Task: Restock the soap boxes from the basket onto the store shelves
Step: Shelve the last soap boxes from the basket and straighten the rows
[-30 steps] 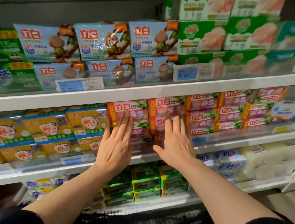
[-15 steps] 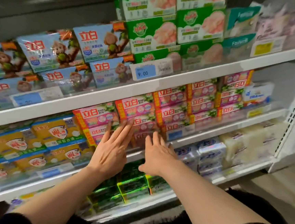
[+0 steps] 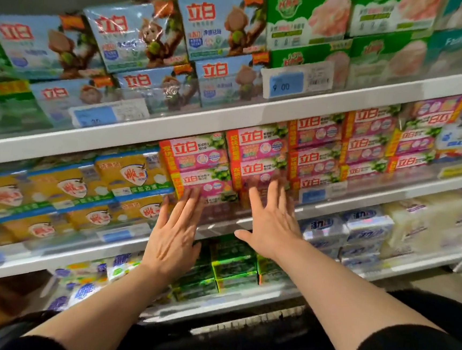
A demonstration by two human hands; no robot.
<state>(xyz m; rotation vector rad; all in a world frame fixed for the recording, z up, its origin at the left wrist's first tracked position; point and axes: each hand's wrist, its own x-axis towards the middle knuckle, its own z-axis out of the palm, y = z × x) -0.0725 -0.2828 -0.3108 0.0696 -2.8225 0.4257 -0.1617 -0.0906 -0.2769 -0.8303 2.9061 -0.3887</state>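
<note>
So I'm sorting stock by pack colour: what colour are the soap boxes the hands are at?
Mostly pink soap boxes, with red-orange edges; the head view shows them.

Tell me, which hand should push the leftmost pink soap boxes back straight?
Probably the left hand: its fingers already lie flat on the leftmost stack of pink rectangular soap boxes. The right hand is spread over the neighbouring stack, further right.

Glossy printed cardboard pink soap boxes (image 3: pixel 256 146); at ten o'clock, shiny crinkled plastic-wrapped blue packs (image 3: pixel 135 38); smooth white painted shelf edge (image 3: pixel 172 126).
</note>
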